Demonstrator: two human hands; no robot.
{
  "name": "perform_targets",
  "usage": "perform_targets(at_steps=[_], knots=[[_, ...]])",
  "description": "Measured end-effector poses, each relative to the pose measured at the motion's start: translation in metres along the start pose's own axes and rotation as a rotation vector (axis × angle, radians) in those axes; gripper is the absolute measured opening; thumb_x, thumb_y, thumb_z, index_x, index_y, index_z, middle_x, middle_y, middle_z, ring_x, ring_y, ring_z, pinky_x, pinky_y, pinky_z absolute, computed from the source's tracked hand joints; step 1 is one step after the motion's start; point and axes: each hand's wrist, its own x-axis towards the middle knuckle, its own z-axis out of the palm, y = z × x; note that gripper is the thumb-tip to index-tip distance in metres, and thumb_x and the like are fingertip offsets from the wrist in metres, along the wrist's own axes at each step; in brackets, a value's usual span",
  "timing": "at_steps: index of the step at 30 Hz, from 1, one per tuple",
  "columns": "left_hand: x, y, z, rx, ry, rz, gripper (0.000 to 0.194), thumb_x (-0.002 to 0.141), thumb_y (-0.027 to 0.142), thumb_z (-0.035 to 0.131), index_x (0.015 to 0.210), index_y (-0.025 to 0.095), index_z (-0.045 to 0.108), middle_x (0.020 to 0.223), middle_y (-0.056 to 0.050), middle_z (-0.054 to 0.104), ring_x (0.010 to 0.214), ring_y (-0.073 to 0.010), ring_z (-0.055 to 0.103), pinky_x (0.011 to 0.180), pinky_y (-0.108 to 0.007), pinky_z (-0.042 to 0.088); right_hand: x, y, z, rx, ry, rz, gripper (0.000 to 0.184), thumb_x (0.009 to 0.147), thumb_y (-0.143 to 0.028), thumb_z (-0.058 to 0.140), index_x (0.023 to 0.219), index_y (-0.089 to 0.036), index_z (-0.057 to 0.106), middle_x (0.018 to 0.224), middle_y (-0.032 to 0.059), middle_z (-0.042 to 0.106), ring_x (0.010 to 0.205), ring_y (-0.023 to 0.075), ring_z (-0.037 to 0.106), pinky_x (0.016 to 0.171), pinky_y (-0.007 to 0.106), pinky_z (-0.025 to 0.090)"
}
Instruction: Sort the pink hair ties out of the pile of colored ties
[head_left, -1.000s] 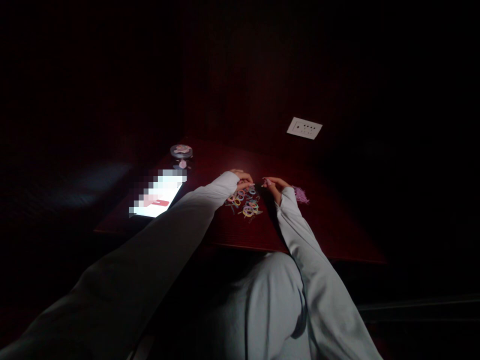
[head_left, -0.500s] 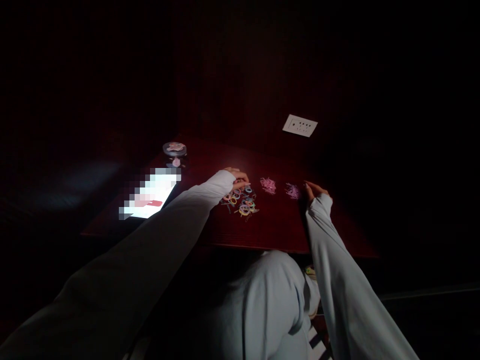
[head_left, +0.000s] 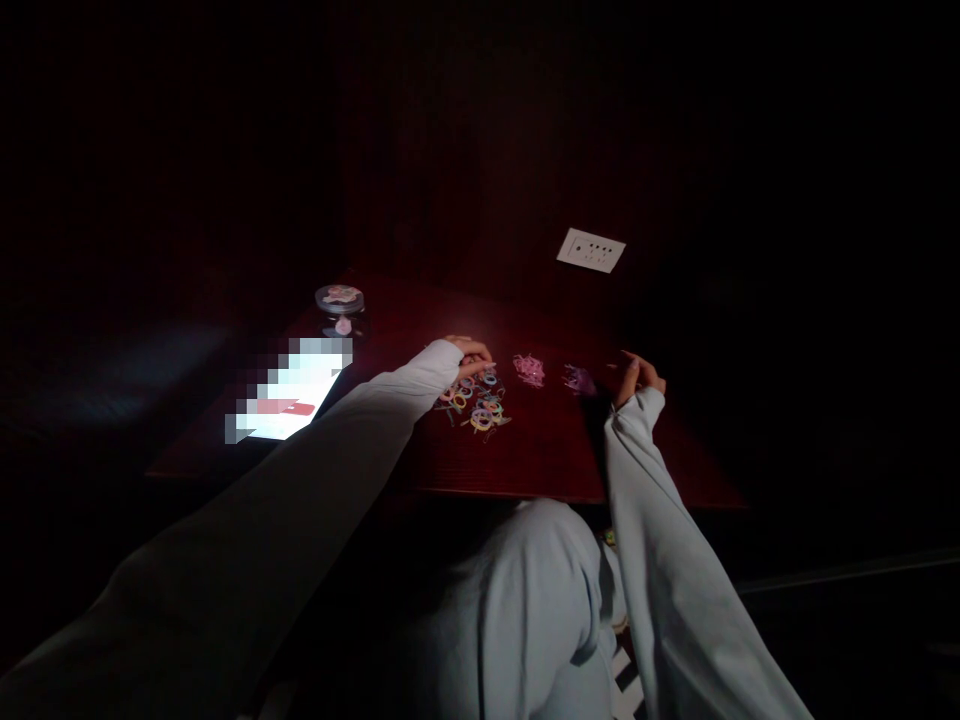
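My left hand [head_left: 469,352] rests over the far edge of a mixed pile of small hair ties [head_left: 484,412], coloured rings with thin clip-like bits among them. Its fingers are loosely bent and somewhat apart, and nothing shows in them. A small heap of pink strips [head_left: 529,370] lies to the right of the pile. Further right is a heap of purple strips [head_left: 578,380]. Just past that heap, my right hand [head_left: 641,382] hovers with thumb and forefinger apart, holding nothing that I can see. The dim light hides fine detail.
A lit phone or tablet screen [head_left: 296,392], partly pixelated, lies on the left of the dark red table [head_left: 480,475]. Behind it stands a clear lidded jar [head_left: 341,312]. A white socket plate [head_left: 591,251] is on the wall. My knee [head_left: 551,560] is below the table's front edge.
My right hand has moved slightly away from the purple heap and its fingers have spread. My left hand stays over the mixed pile. The whole view has shifted a little.
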Motion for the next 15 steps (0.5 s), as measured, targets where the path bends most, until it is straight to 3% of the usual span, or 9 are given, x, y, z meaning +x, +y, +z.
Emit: perform_targets(at_steps=[2,3,9,11,15], knots=[[0.003,-0.001,0.005,-0.044,0.029,-0.018,0.029,0.099,0.040,0.062,0.091,0.017,0.077,0.075,-0.003,0.076,0.066,-0.0123,0.059,0.068,-0.024,0.046,-0.008,-0.011,0.004,-0.060,0.062,-0.012,0.063,0.100,-0.067,0.038,0.114,-0.019,0.078,0.089,0.0106,0.068,0.090,0.0255,0.059,0.087,0.041,0.047],[0.004,-0.001,0.007,-0.061,0.041,-0.022,0.030,0.099,0.041,0.063,0.089,0.017,0.077,0.074,-0.003,0.076,0.064,-0.0120,0.059,0.067,-0.024,0.046,-0.013,-0.018,0.009,-0.070,0.016,-0.044,0.060,0.099,-0.067,0.041,0.108,-0.021,0.079,0.087,0.0095,0.066,0.087,0.0250,0.058,0.086,0.041,0.046],[0.006,0.000,0.011,-0.097,0.048,-0.043,0.027,0.097,0.039,0.066,0.090,0.016,0.078,0.075,-0.004,0.078,0.062,-0.0111,0.062,0.065,-0.023,0.047,-0.048,-0.068,0.043,-0.037,-0.559,-0.405,0.036,0.096,-0.061,0.061,0.101,-0.030,0.079,0.099,0.0065,0.075,0.098,0.0272,0.057,0.093,0.042,0.040],[0.005,-0.002,0.011,-0.103,0.035,-0.045,0.024,0.096,0.037,0.068,0.091,0.016,0.078,0.076,-0.004,0.078,0.063,-0.0109,0.063,0.064,-0.022,0.047,-0.055,-0.078,0.050,-0.053,-0.621,-0.463,0.034,0.096,-0.061,0.063,0.101,-0.031,0.079,0.101,0.0067,0.076,0.103,0.0286,0.057,0.094,0.042,0.039],[0.005,-0.006,0.013,-0.120,0.030,0.003,0.025,0.095,0.039,0.069,0.089,0.017,0.078,0.074,-0.002,0.077,0.061,-0.0103,0.063,0.061,-0.021,0.045,-0.060,-0.087,0.057,-0.101,-0.614,-0.495,0.038,0.101,-0.061,0.057,0.100,-0.030,0.079,0.100,0.0073,0.076,0.105,0.0287,0.056,0.093,0.041,0.038]])
